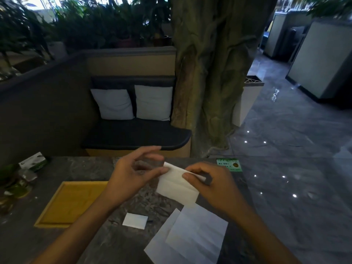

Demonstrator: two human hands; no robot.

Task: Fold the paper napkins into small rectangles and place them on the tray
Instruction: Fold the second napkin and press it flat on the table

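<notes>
Two hands meet over the half-folded napkin [178, 184]: the right hand [213, 184] pinches its upper edge, while the left hand [133, 174] has fingers apart, one fingertip touching the paper. Thin tissue could skew or tear if tugged. One small folded rectangle [135, 220] lies on the surface [95, 168], beside the bare yellow tray [57, 210]; unfolded napkins [190, 237] overhang the near edge, with open room rightward

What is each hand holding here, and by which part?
The right hand pinches the partly folded napkin at its upper right edge. The left hand touches its upper left edge; whether it grips cannot be told.
</notes>
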